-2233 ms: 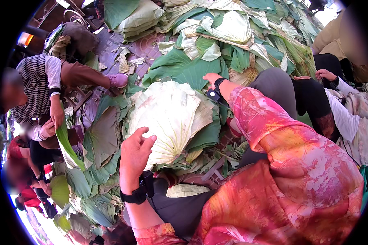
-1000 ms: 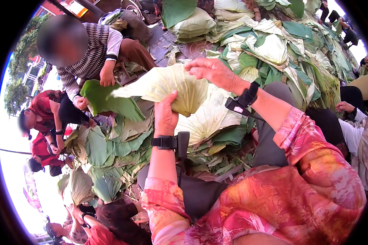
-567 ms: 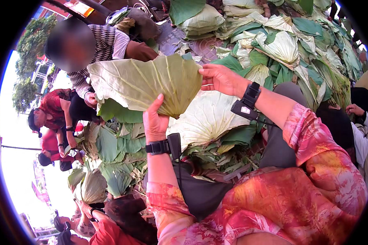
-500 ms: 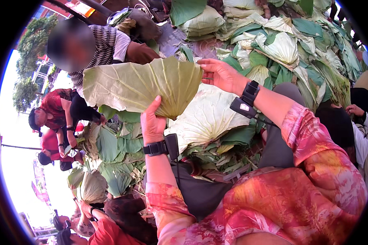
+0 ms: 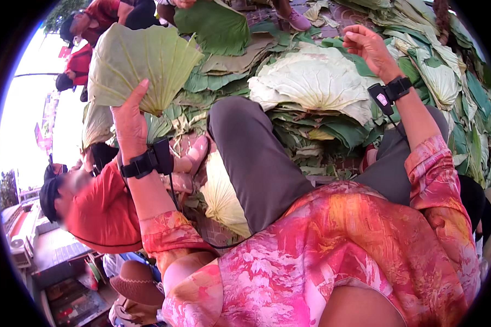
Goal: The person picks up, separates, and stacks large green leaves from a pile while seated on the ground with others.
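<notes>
**Head-Worn Fisheye View, Directed Downward**

Left camera of a side-by-side pair, upright and unmirrored. The lens looks down from above the wearer's patterned shirt (image 5: 333, 240), nearest at lower centre, toward a leaf pile (image 5: 311, 82) at upper centre, farther off. The wide field also takes in a distant roof (image 5: 57, 250) at lower left.

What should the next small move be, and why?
Probably lower the pale-green, fan-shaped ribbed leaf toward the yellowish-white leaf beside the grey-trousered left leg: the left hand holds it out on that side, and the right hand looks empty.
</notes>
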Motion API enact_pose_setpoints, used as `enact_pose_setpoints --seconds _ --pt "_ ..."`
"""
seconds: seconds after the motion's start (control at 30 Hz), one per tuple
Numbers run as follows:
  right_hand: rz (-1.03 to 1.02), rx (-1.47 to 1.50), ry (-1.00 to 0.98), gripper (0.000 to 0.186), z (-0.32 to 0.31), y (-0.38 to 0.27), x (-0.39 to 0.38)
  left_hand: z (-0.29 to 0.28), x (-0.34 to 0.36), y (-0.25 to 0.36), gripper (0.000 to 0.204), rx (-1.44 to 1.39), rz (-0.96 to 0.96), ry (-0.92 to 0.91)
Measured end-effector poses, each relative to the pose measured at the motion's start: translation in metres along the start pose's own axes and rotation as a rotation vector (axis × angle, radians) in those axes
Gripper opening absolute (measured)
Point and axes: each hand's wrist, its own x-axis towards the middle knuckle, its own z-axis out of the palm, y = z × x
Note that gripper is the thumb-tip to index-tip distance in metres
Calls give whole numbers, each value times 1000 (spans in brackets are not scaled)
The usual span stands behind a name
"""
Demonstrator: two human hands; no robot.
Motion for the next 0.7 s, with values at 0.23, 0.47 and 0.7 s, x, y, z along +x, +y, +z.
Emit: enact_pose_setpoints --seconds 0.23,0.47,0.7 --pt "41 -214 -56 20 -22 0 -3 -129 -151 -51 49 70 -446 185" --pt "80 -241 -41 20 -26 12 -2 -174 -279 -139 45 -170 -1146 12" --pt "160 -301 111 20 -41 19 -12 -221 -323 -229 36 226 -1215 259"
